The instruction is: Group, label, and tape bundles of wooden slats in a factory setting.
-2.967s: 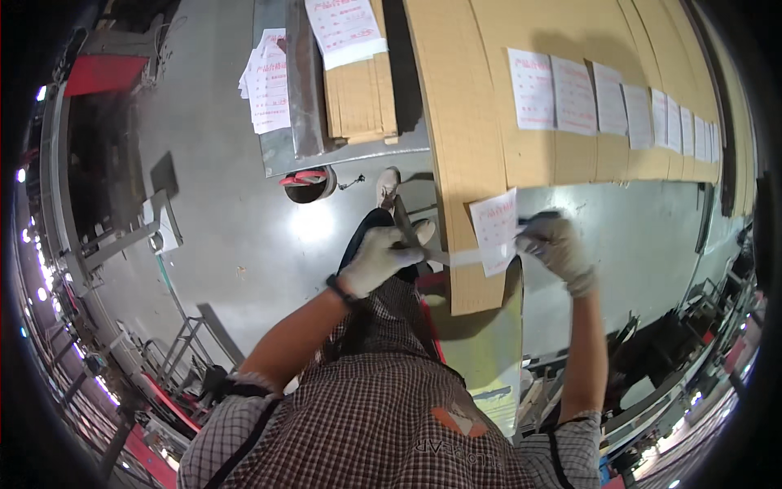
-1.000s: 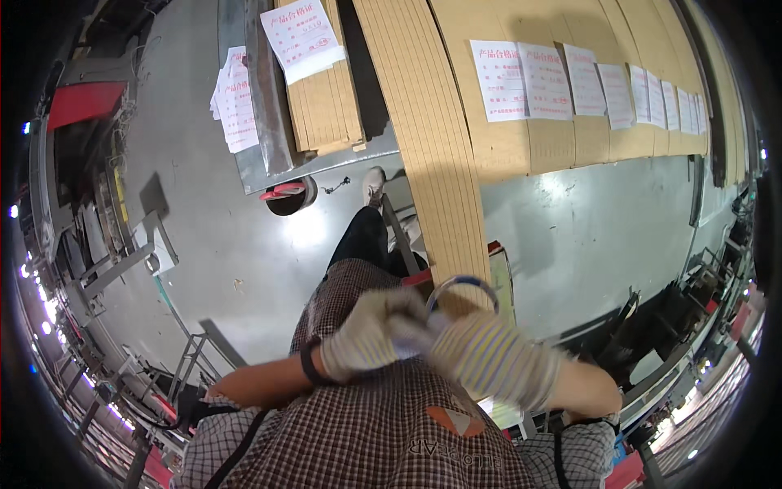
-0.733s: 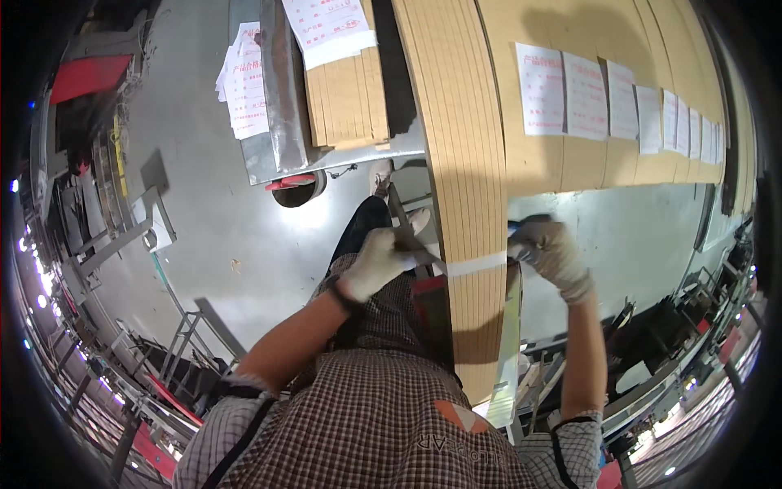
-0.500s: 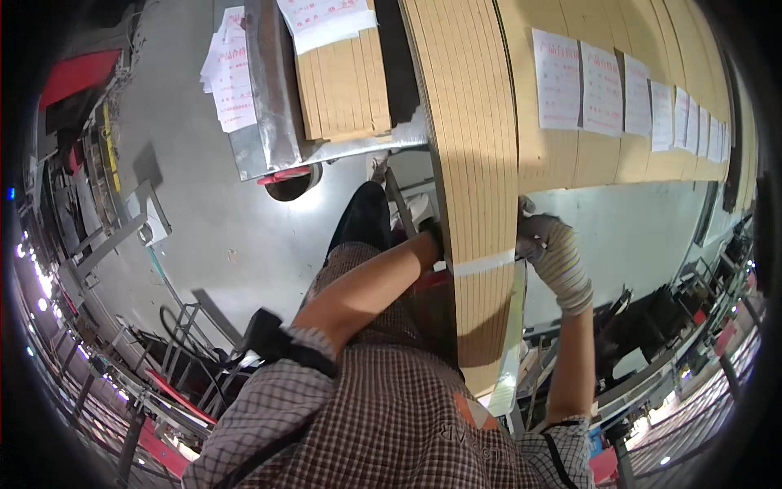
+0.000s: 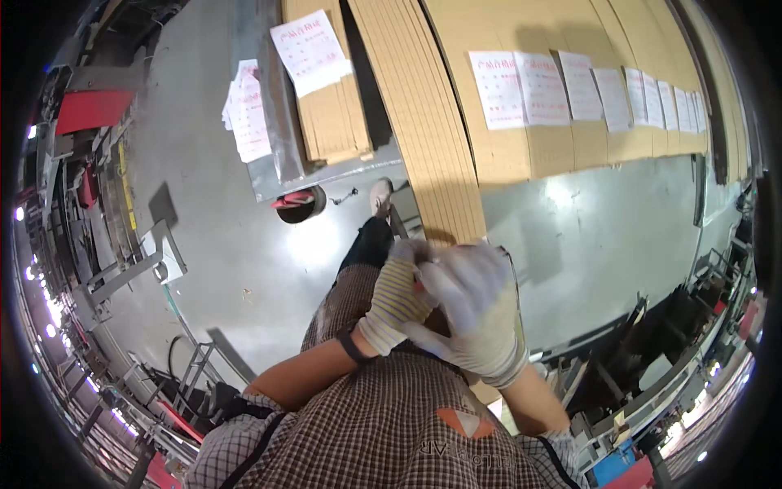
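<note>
- The gloved left hand (image 5: 397,297) is curled; the blurred right hand (image 5: 481,314) bends close against it, thumb spread from its fingers. I cannot tell what, if anything, either holds.
- Long cardboard strips (image 5: 419,122) stretch away beyond the grip, which partly covers their near end.
- Farther right of it, white labels (image 5: 498,91) line wide cardboard (image 5: 570,151).
- Farther left, a paper slip (image 5: 311,55) lies on a shorter bundle (image 5: 334,122).

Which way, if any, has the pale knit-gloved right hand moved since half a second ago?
Yes, leftward: the right hand was right of the narrow slatted tan cardboard stack; now it overlaps that stack in view.
</note>
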The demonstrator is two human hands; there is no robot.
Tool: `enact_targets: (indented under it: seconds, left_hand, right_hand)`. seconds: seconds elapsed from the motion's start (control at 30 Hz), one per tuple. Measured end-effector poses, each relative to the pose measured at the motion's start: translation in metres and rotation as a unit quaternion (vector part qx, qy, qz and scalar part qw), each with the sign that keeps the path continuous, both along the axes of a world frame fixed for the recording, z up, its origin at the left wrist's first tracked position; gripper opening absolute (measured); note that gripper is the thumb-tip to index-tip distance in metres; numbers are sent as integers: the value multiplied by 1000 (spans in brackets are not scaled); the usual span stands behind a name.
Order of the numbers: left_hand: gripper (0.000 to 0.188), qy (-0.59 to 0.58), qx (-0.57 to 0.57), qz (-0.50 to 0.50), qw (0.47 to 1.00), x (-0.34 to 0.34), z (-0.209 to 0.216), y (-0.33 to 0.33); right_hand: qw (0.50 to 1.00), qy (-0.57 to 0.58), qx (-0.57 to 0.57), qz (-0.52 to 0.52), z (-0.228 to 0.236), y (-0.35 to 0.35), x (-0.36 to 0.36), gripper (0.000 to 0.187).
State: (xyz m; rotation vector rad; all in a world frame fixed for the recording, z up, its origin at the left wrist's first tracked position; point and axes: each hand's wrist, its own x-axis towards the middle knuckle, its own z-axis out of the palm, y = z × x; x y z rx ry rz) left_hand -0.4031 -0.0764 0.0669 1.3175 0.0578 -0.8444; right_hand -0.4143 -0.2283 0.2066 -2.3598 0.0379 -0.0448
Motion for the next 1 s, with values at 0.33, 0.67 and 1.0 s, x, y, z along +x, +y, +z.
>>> enact_targets:
  seconds: [0.33, 0.67, 1.0]
  left_hand:
    - [71, -22, 35, -216, 976, 31, 3, -26]
    - [84, 19, 41, -208, 977, 27, -1, -25]
    - [81, 20, 66, -179, 981, 26, -3, -23]
  right_hand:
    - [952, 288, 104, -11, -34, -96, 0, 22]
    - [918, 224, -258, 201, -7, -90, -10, 26]
    - [943, 330, 37, 4, -87, -118, -9, 25]
